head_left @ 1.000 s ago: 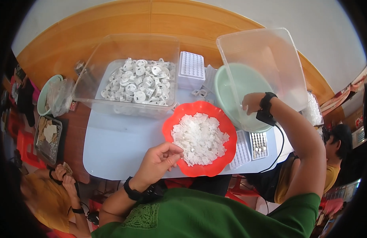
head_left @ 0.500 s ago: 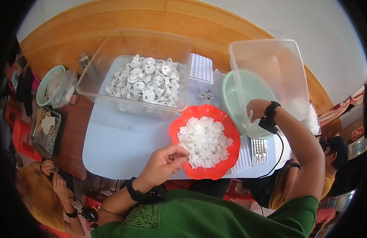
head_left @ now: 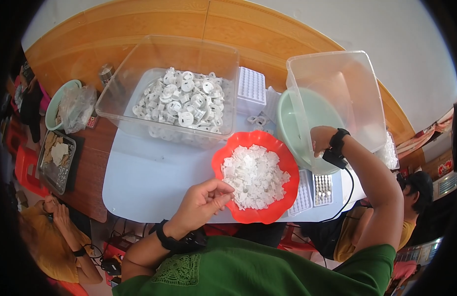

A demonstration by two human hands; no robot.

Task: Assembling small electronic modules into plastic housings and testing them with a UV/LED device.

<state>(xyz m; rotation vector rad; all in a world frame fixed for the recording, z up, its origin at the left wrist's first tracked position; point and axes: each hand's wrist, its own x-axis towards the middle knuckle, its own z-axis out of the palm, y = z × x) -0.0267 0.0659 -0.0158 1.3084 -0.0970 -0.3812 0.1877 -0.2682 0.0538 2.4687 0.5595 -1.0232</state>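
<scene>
Bowl (head_left: pixel 260 215), red: one; clear bins (head_left: pixel 169 50) (head_left: pixel 332 65): two

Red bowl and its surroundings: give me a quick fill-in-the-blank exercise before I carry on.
1. The bowl holds a heap of small pieces coloured ____.
2. The basin beside the bowl is coloured pale ____.
3. The hand nearest the small pieces is the person's ____ one.
4. The band on the right wrist is coloured ____.

Missing words: white; green; left; black.
</scene>
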